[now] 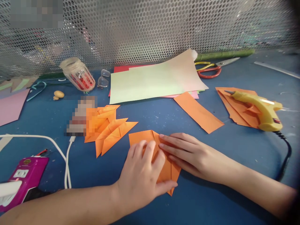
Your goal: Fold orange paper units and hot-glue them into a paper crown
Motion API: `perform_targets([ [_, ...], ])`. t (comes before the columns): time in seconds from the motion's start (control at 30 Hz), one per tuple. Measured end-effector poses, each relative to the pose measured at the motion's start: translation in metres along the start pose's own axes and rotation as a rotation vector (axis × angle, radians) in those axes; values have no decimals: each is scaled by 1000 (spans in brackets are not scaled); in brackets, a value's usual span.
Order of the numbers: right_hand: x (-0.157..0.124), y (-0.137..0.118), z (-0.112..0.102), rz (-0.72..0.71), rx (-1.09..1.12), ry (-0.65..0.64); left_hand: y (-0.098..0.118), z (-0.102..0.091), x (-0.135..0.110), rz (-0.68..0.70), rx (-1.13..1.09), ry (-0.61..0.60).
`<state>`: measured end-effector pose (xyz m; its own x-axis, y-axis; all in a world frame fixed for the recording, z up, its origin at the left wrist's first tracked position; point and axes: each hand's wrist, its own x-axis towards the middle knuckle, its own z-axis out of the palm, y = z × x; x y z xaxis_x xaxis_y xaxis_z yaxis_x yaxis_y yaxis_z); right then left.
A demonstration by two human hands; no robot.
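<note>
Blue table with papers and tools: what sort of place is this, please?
Probably a papercraft workspace: on the blue table are folded orange pieces, a yellow glue gun and scissors. Home or workshop, I cannot tell.

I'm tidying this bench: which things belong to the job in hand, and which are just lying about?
Likely the job's: creased orange sheet, folded orange pieces, orange strip, perhaps the yellow glue gun.

Seemingly lying about: jar, eyeglasses, scissors, green stick.

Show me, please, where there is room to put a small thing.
Bare table shows between the right hand and the glue gun, and between the folded pieces and the orange strip, in front of the green sheet. Crowded: the left, with cable and purple box, and the back, around the jar.
</note>
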<state>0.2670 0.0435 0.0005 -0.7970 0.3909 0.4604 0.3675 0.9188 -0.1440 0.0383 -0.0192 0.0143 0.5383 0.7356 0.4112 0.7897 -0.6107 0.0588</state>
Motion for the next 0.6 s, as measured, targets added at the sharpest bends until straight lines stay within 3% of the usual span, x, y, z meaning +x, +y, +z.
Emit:
perform_targets([
  [0.3,3,0,9,149,127,7,4,4,-4,5,-27,-24],
  [0.6,1,-3,18,230,59,-58,7,4,-10,45,59,2],
])
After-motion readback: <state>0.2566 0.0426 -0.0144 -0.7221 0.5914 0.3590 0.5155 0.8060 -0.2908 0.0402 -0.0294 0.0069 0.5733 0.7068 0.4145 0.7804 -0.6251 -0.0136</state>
